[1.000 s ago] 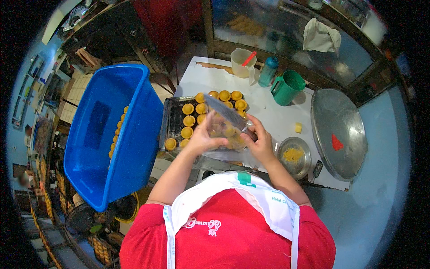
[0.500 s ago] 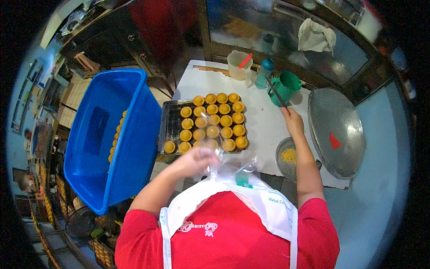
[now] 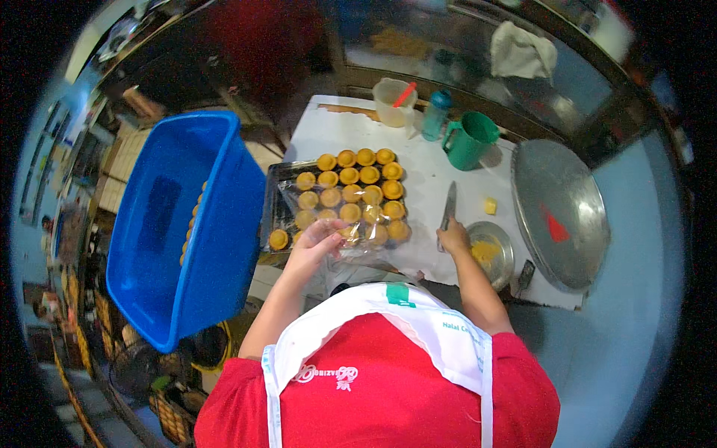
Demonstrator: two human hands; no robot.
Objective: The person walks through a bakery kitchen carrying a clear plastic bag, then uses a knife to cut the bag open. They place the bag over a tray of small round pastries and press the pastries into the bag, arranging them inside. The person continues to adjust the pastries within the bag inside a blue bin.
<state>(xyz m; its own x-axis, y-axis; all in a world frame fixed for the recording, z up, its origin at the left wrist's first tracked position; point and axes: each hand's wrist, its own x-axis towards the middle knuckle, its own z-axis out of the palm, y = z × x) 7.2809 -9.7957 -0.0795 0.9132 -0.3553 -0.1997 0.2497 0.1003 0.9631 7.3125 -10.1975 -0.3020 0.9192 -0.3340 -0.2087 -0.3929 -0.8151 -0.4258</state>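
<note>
Close to the tray's front edge, my left hand (image 3: 320, 243) pinches a clear plastic sheet or bag (image 3: 366, 224), which lies over several of the small round golden pastries (image 3: 349, 175). The pastries stand in rows on a dark baking tray (image 3: 278, 201). My right hand (image 3: 453, 237) is closed around the handle of a knife (image 3: 451, 203), whose blade points away from me, low over the white table. To the right of the knife lies a small yellow block (image 3: 490, 205). A round metal bowl (image 3: 508, 257) holding yellow shreds (image 3: 485, 252) sits beside my right wrist.
A big blue tub (image 3: 250, 187) with more pastries inside stands left of the tray. Along the table's back are a clear pitcher (image 3: 388, 112), a blue bottle (image 3: 435, 119) and a green jug (image 3: 472, 145). A large oval metal tray (image 3: 575, 201) leans at the right.
My right hand has come nearer with the knife, from beside the green jug down toward the table. The plastic, lifted and blurred before, now spreads over the near pastries.
</note>
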